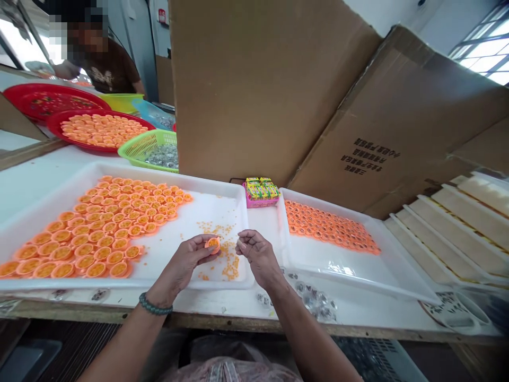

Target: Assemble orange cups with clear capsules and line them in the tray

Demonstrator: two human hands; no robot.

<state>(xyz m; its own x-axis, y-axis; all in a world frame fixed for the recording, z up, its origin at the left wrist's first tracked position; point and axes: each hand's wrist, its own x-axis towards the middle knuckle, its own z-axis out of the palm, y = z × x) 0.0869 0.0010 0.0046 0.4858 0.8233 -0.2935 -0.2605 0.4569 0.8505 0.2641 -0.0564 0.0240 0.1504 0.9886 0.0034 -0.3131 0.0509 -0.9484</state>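
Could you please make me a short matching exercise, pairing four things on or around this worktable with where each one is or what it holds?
Things:
1. Bracelet
2. Green basket
3. Pink box
4. Orange cup away from the rows

Places and states:
A. Between the two white trays
B. Held in the left hand
C. Around the left wrist
D. Holding clear pieces

Right pairs: 1-C, 2-D, 3-A, 4-B

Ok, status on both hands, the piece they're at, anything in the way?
Left hand pinching orange cup over tray. Right hand close by, fingers curled, contents unclear. Loose beads scattered below; nothing seen between hands.
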